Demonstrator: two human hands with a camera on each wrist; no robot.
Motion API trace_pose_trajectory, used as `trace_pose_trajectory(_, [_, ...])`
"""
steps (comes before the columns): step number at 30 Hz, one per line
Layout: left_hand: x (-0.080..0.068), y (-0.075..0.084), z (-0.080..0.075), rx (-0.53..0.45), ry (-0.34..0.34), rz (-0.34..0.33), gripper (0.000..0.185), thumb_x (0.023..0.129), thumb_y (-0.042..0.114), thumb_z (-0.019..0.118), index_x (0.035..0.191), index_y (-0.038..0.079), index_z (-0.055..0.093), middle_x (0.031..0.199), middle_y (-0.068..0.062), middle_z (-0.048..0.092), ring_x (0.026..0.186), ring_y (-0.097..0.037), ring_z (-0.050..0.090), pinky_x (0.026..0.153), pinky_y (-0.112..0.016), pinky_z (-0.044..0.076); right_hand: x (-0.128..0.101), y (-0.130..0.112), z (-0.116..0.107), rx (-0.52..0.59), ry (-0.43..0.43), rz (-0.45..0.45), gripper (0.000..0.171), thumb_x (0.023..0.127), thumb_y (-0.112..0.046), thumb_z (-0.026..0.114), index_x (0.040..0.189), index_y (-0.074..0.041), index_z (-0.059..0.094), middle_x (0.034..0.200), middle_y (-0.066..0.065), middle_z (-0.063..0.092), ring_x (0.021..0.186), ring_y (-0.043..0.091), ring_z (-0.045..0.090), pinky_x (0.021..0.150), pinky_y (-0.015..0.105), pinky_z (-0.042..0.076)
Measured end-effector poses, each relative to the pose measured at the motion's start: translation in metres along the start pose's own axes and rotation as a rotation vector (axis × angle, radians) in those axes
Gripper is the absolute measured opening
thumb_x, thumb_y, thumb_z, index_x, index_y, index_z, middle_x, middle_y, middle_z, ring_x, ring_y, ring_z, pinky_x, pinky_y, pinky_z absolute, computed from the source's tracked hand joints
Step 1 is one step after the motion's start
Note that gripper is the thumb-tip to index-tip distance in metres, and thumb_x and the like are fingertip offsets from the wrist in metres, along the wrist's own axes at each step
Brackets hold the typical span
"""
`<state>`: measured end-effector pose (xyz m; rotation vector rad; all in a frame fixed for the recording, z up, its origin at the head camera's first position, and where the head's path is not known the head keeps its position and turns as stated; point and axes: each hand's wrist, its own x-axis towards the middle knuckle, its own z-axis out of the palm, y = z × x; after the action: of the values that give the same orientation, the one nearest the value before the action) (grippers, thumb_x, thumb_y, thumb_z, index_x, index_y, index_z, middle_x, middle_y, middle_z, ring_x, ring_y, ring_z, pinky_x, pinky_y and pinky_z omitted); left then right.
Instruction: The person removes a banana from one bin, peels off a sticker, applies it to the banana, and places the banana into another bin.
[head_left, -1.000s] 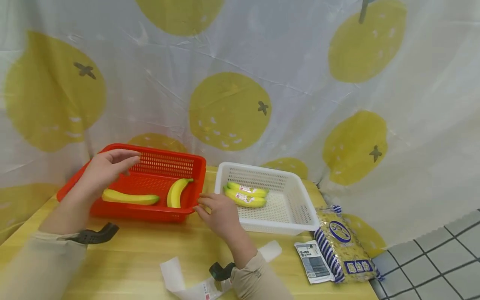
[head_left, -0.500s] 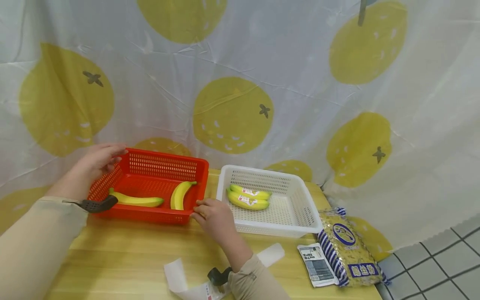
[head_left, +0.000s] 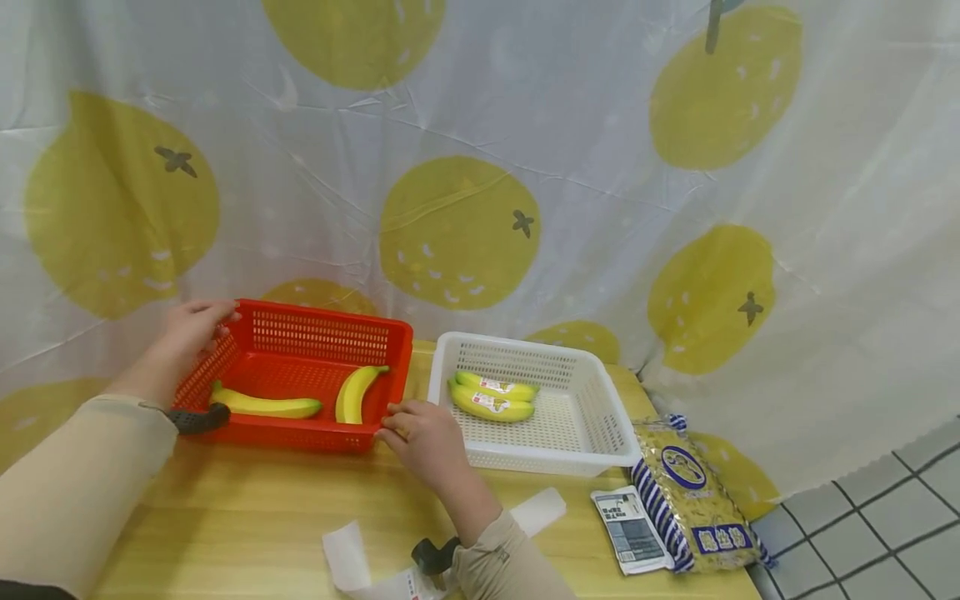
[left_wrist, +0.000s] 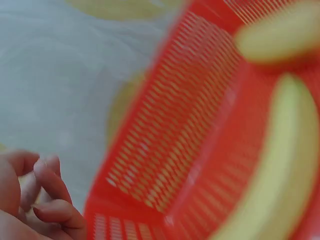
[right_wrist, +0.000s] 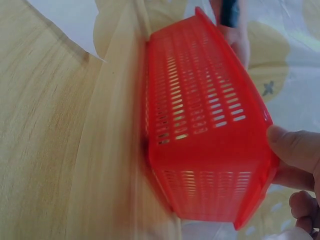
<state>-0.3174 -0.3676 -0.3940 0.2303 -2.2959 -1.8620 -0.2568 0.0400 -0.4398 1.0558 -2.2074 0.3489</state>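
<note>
A red perforated basket (head_left: 318, 332) stands on the wooden table at left. Inside it one banana (head_left: 268, 406) lies along the front, and another banana (head_left: 357, 395) stands more lengthwise near the right side. My right hand (head_left: 427, 435) pinches the basket's front right corner, with the thumb on the rim in the right wrist view. At the far left corner, my left hand (head_left: 191, 332) overlaps the rim. In the left wrist view its fingers (left_wrist: 56, 187) are loosely bent right beside the rim, with nothing seen between them.
To the right is a white basket (head_left: 613, 417) with two labelled bananas (head_left: 491, 405). A noodle bag (head_left: 697, 500) and a small pouch (head_left: 632, 529) lie beyond it, near the table's right edge. White paper strips (head_left: 347, 557) lie in front. A fruit-printed curtain (head_left: 330, 167) hangs behind.
My left hand has moved left and down from above the red basket to its far left corner. My right hand has stayed at the front right corner.
</note>
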Motion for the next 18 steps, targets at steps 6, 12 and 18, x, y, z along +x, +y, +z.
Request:
trace_pose_trajectory(6, [0.002, 0.014, 0.008, -0.041, 0.2, 0.054, 0.02, 0.104, 0.039, 0.057, 0.103, 0.025, 0.07, 0.075, 0.027, 0.065, 0.066, 0.002, 0.058, 0.057, -0.018, 0.046, -0.001, 0.001, 0.002, 0.025, 0.016, -0.005, 0.016, 0.085, -0.033, 0.086, 0.096, -0.021, 0.084, 0.1, -0.007, 0.079, 0.096, 0.006, 0.073, 0.087, 0.019, 0.056])
trace_pose_trajectory(12, [0.012, -0.013, 0.012, 0.466, 0.26, 0.222, 0.045, 0.105, 0.037, 0.05, 0.121, -0.002, 0.066, 0.08, 0.008, 0.073, 0.067, -0.008, 0.067, 0.064, -0.023, 0.05, 0.0, 0.002, 0.003, 0.04, 0.02, -0.01, 0.016, 0.085, -0.034, 0.086, 0.094, -0.021, 0.084, 0.098, -0.007, 0.079, 0.096, 0.005, 0.073, 0.087, 0.017, 0.055])
trace_pose_trajectory(18, [0.012, -0.014, 0.01, 0.845, -0.107, 0.279, 0.037, 0.101, 0.025, 0.059, 0.113, -0.009, 0.067, 0.104, -0.028, 0.07, 0.089, -0.041, 0.064, 0.082, -0.058, 0.051, 0.0, 0.002, 0.001, 0.026, 0.015, -0.013, 0.016, 0.085, -0.033, 0.086, 0.095, -0.021, 0.084, 0.098, -0.008, 0.079, 0.097, 0.004, 0.073, 0.088, 0.017, 0.055])
